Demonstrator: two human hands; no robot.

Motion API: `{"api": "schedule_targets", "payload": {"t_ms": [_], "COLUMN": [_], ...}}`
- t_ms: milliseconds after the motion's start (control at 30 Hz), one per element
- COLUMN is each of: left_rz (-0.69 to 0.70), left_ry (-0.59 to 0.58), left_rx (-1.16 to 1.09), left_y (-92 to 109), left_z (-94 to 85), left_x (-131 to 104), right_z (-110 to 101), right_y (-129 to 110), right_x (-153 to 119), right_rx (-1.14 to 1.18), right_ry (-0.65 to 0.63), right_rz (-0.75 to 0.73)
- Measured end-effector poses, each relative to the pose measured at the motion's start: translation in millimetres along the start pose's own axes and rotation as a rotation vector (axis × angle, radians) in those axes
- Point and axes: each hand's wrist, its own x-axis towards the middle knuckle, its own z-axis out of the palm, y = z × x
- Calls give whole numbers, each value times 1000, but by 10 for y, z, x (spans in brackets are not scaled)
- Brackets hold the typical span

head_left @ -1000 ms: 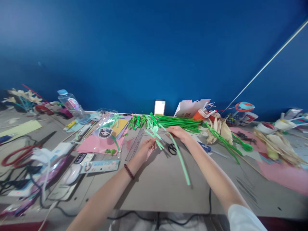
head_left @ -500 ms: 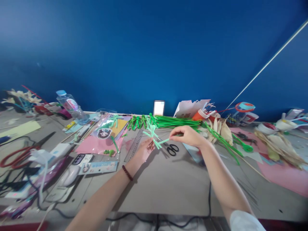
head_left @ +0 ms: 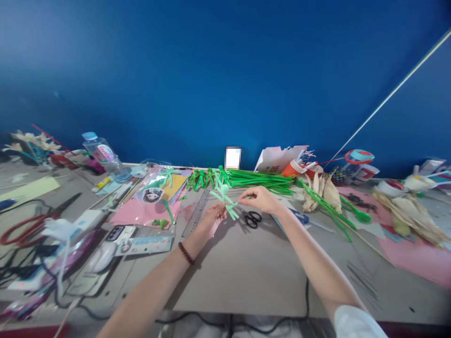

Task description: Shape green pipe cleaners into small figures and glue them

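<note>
Right hand has come nearer the pale green figure, and the strand stretched between them is no longer drawn out. Left hand is clamped on the figure, above the surface; whether the right fingers pinch anything, I cannot tell. The figure's round top and several limbs look formed. Similar shapes sit behind it; the stems beside them remain straight. Bottle lettering is probably a brand, too blurred to read.
</note>
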Motion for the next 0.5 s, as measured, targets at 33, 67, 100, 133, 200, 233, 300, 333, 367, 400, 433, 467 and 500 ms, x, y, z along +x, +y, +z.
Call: {"api": "schedule_targets", "payload": {"t_ms": [33, 67, 100, 133, 200, 233, 300, 333, 367, 400, 433, 467, 500], "left_rz": [1, 0, 0, -1, 0, -1, -2, 0, 4, 8, 12, 14, 15], "left_ry": [-2, -4, -8, -14, -24, -26, -30, -33, -38, -45, -51, -54, -55], "left_rx": [6, 11, 17, 23, 30, 33, 33, 32, 32, 35, 37, 41, 46], "left_y": [-5, -9, -11, -11, -8, -5, 2, 5, 7, 9, 11, 12, 13], "left_z": [-3, -5, -6, -6, 0, 4, 15, 20, 24, 28, 31, 33, 34], "left_x": [2, 3, 3, 2, -3, -7, -17, -22, -27, -30, -33, -34, -35], "right_z": [10, 20, 28, 33, 35, 34, 29, 27, 27, 29, 31, 35, 38], "right_y": [8, 14, 20, 25, 33, 36, 47, 56, 67, 79, 93, 105, 116], "right_x": [4, 9, 12, 15, 19, 20, 22, 23, 25, 26, 28, 30, 31], "right_rx": [-2, -5, -10, -15, -24, -24, -18, -13, -9, -7, -7, -8, -10], "right_ry": [-1, 2, 7, 12, 21, 21, 24, 27, 31, 33, 35, 36, 34], "right_rz": [3, 9, 17, 25, 41, 44, 47, 46, 43, 40, 38, 37, 37]}}
